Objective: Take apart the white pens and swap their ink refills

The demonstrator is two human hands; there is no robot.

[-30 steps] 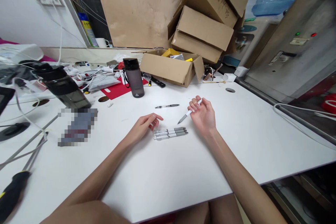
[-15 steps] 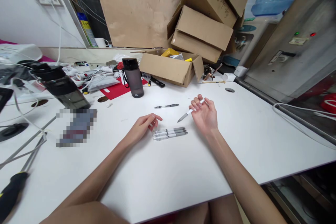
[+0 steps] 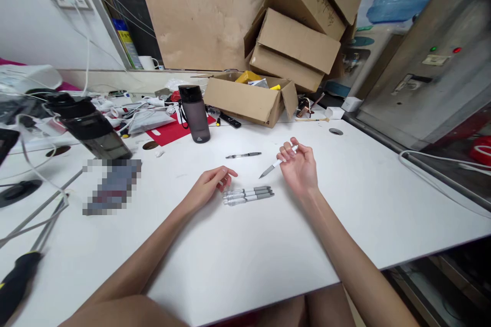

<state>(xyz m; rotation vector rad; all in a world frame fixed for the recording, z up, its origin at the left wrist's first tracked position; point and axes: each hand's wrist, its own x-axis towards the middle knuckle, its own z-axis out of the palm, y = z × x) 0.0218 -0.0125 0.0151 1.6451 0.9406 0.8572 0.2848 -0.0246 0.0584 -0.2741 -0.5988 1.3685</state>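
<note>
My right hand [image 3: 299,166] is closed on a white pen with a grey grip [image 3: 274,166], palm up and raised over the desk, the tip pointing down to the left. Beside the left ends of three white and grey pens [image 3: 253,194] rests my left hand [image 3: 217,181], its fingers loosely curled and apart with nothing held. Those pens lie side by side on the white desk [image 3: 245,250]. Farther back lies a single dark-gripped pen [image 3: 243,155], touched by neither hand.
Behind the pens stands a dark bottle [image 3: 195,115], left of an open cardboard box [image 3: 245,99]. Another bottle [image 3: 92,127] leans at the left, near cables and a blurred-out item [image 3: 113,186]. A black-handled tool [image 3: 19,281] lies front left.
</note>
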